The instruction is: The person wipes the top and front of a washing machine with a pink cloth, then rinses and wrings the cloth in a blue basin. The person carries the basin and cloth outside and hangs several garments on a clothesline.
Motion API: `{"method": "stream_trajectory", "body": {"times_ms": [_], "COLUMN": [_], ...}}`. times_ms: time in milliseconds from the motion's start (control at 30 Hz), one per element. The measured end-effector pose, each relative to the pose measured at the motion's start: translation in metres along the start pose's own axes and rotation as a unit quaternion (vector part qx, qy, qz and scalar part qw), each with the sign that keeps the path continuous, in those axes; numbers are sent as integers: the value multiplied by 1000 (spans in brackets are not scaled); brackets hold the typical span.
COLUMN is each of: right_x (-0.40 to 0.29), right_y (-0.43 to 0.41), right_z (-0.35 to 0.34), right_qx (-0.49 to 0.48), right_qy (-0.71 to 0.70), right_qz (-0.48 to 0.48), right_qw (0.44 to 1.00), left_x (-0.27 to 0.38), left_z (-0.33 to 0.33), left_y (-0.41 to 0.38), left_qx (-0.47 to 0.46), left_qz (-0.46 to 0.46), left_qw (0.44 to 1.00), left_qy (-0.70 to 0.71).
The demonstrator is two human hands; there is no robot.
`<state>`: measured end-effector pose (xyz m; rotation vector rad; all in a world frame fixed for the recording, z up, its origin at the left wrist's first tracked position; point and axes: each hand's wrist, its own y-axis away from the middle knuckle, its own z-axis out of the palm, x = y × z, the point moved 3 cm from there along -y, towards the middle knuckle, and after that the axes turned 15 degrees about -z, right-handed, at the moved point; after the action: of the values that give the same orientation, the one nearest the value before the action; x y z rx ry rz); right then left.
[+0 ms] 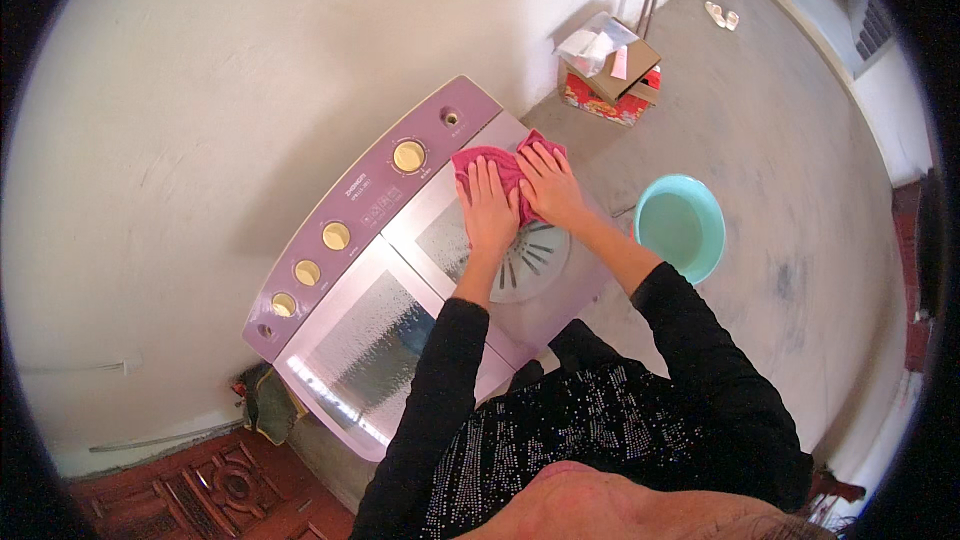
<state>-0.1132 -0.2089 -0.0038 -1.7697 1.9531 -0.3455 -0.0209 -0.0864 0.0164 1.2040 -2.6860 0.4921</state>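
A pink cloth (487, 154) lies spread on the right-hand lid of a purple twin-tub washing machine (379, 234). My left hand (489, 202) presses flat on the cloth's left part, fingers toward the control panel. On its right part rests my right hand (551, 184), close beside the left, with cloth bunched under and beyond the fingers. Just below the hands, a round white slotted disc (531, 262) shows through the clear part of the lid. The left-hand lid (360, 345) is closed. Yellow knobs (409, 156) line the panel along the wall side.
A turquoise basin (679, 229) holding water stands on the floor to the right. Cardboard boxes (611, 86) with a plastic bag on top stand by the wall, beyond the machine. White shoes (722, 16) lie farther off. A carved reddish-brown wooden panel (217, 487) is at lower left.
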Motion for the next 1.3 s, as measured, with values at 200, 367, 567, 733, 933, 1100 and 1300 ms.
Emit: {"method": "stream_trajectory", "body": {"times_ms": [200, 367, 567, 733, 933, 1100, 1300], "right_x": [-115, -240, -309, -256, -114, -38, -95], "right_y": [79, 112, 150, 169, 202, 173, 112], "right_z": [-8, -9, 6, -14, -54, -62, -68], "right_qx": [-46, -109, -101, -106, -42, 20, -61], "right_qy": [-23, -83, -178, -131, -21, 49, -69], "right_qz": [-60, -167, -195, -136, 40, 88, 2], "right_qw": [997, 976, 959, 976, 998, 995, 996], "left_x": [-44, -110, -152, -107, 25, 84, 14], "left_z": [-29, -78, -91, -76, -22, 3, -25], "left_y": [136, 261, 346, 312, 208, 140, 163], "left_qx": [-54, -102, -99, -137, -150, -114, -125], "left_qz": [-13, -95, -88, -5, 143, 175, 48], "left_qw": [998, 990, 991, 990, 977, 975, 988], "left_qy": [13, -28, -6, -18, 58, 75, 70]}}
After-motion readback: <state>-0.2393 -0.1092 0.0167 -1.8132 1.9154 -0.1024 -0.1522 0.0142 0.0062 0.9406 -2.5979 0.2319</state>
